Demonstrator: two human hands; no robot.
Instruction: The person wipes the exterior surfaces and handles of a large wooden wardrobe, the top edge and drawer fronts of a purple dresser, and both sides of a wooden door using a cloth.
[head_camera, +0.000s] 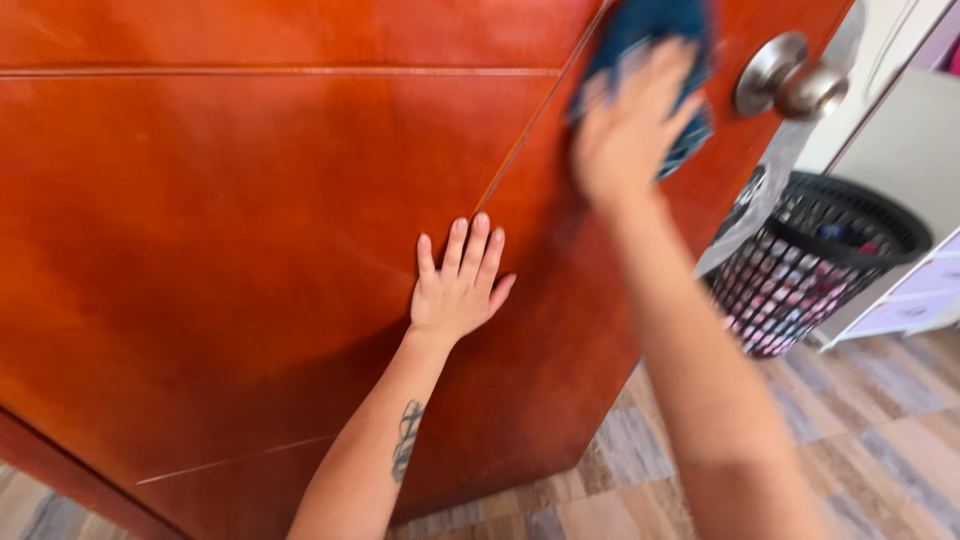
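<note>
The left hand (458, 290) lies flat on the reddish wooden door (230, 250), fingers (480, 245) spread open and holding nothing. At one o'clock from it, the blurred right hand (625, 125) presses a blue cloth (655, 60) against the door, fingers laid over it. A metal knob (790, 78) sits at three o'clock from the cloth; a black laundry basket (815, 260) stands on the floor (880, 440) beyond the door's edge
</note>
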